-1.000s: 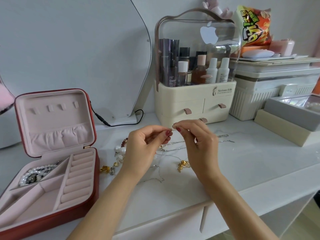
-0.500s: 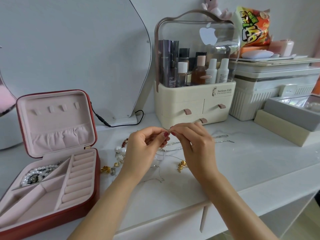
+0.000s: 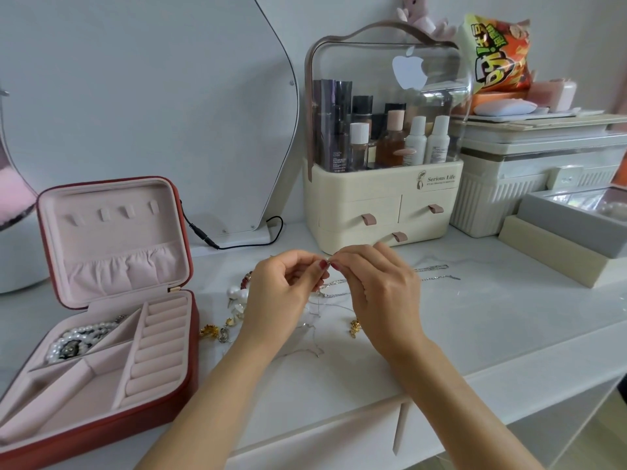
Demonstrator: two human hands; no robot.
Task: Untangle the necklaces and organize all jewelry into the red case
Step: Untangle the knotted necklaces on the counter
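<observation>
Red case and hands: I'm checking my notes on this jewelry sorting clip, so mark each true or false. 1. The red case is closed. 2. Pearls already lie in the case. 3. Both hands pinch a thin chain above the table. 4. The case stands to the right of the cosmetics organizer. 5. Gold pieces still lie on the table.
1. False: the red case stands open, lid upright.
2. True: a pearl strand lies in its back left compartment.
3. True: the left hand and right hand meet fingertip to fingertip on a thin silver chain.
4. False: the case is left of the cosmetics organizer.
5. True: gold pieces lie on the table beside the case.
</observation>
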